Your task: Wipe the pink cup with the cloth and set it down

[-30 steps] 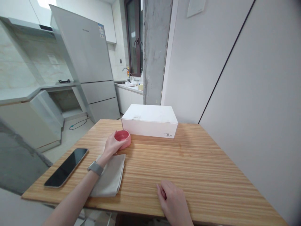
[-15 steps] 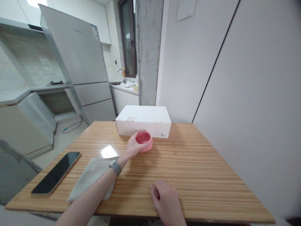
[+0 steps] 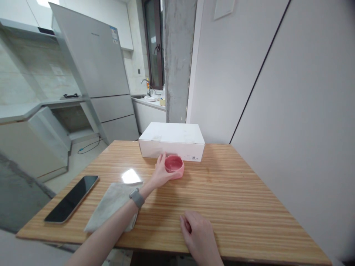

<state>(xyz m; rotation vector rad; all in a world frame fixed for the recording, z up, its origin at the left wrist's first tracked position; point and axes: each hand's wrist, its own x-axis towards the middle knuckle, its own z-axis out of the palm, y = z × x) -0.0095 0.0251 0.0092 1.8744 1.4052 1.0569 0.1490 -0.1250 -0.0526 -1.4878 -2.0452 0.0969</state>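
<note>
My left hand (image 3: 161, 172) is wrapped round the left side of a small pink bowl (image 3: 174, 165), which sits on the wooden table (image 3: 235, 199) just in front of a white box (image 3: 172, 141). A grey watch is on that wrist, and the forearm crosses over a folded grey cloth (image 3: 112, 205). Near the table's front edge my right hand (image 3: 198, 234) rests palm down, its fingers curled loosely under with nothing visible in them.
A black phone (image 3: 72, 198) lies face up at the table's left side. A white wall runs along the right of the table. Beyond the table are a concrete pillar (image 3: 179, 59), a grey fridge (image 3: 97, 70) and kitchen counters.
My left hand has slid the pink bowl from the left of the table, above the cloth, rightward to the front of the white box. The right hand has stayed put.
</note>
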